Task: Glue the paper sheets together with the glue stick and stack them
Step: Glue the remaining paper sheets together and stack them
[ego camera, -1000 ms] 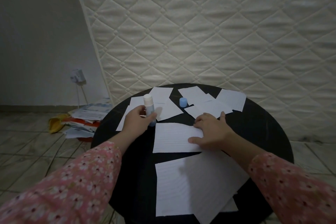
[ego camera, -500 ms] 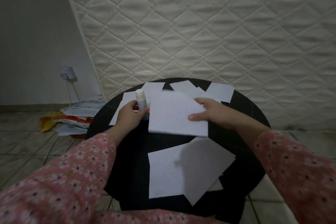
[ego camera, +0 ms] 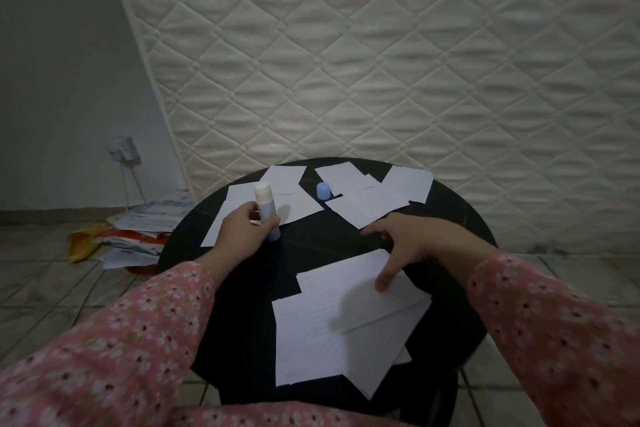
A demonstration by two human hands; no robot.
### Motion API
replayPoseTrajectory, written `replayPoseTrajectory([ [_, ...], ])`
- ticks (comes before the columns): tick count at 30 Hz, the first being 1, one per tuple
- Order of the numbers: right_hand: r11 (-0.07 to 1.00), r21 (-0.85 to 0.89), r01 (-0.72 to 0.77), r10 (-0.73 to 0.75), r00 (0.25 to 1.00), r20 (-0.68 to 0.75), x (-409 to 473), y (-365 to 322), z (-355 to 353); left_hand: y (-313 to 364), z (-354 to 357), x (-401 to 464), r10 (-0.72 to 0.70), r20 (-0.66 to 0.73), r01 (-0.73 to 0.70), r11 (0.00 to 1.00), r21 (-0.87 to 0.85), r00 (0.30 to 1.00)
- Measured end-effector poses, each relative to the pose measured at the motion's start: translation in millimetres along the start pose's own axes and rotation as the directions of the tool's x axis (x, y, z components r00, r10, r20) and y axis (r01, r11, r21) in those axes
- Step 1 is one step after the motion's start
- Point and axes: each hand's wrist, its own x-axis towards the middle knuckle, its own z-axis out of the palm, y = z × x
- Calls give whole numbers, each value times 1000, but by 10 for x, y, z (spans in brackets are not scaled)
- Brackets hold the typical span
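Left hand (ego camera: 239,232) is wrapped around the glue stick (ego camera: 266,210), holding it upright with the white top sticking out above the fingers and the blue base low over the table (ego camera: 311,243). Its blue cap (ego camera: 323,191) sits on its own farther back, between loose sheets (ego camera: 377,198).

Right hand (ego camera: 412,239) is spread out, fingers relaxed and gripping nothing, thumb tip resting on the top sheet of the near stack (ego camera: 339,319). That stack is pretty messy, sheets fanned at different angles near the front edge. More loose sheets lie at the back left, partly under the glue hand.

Table is round and black, on a pale tiled floor (ego camera: 52,288). A quilted white mattress (ego camera: 381,62) leans up behind it. Grey wall (ego camera: 59,62) on the left with a socket (ego camera: 121,148) and a cord hanging down, and a heap of papers (ego camera: 138,232) with something yellow on the floor below it.

Both sleeves are pink floral and run out of frame. Can't tell how many sheets are in the stack, and the table legs are mostly lost in shadow.
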Motion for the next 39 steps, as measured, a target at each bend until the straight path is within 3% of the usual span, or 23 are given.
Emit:
replayPoseTrajectory([
  [2,999,51,15,-14,1000,-21,52,-56,-37,-9,-6,4,14,-4,-14,1000,0,1000],
  [5,995,80,63,-47,982,-183,228,-222,-63,7,-35,3,50,-45,-52,998,-38,998],
  [9,989,34,142,-123,934,-335,556,-580,-27,-16,-139,77,-63,-177,30,982,-187,982],
  [11,980,5,198,-183,915,-360,715,-765,22,-112,-217,136,-78,-194,58,993,-106,978],
  [14,966,-67,248,-257,914,-314,951,-960,144,-280,-291,225,-41,-190,57,995,80,981],
  [19,969,-130,211,-232,957,-175,1166,-1041,324,-422,-232,336,-113,-101,129,978,162,988],
  [22,965,-163,206,-236,952,-196,1167,-1018,343,-451,-220,347,-105,-67,118,963,243,992],
  [29,956,-203,212,-267,916,-300,950,-972,283,-501,-249,327,-87,-42,94,969,229,995],
  [32,952,-228,204,-264,924,-276,875,-903,270,-498,-260,319,-90,-35,95,969,226,995],
  [39,964,-87,249,-262,946,-192,676,-550,232,-456,-285,280,-90,-25,94,962,257,996],
])
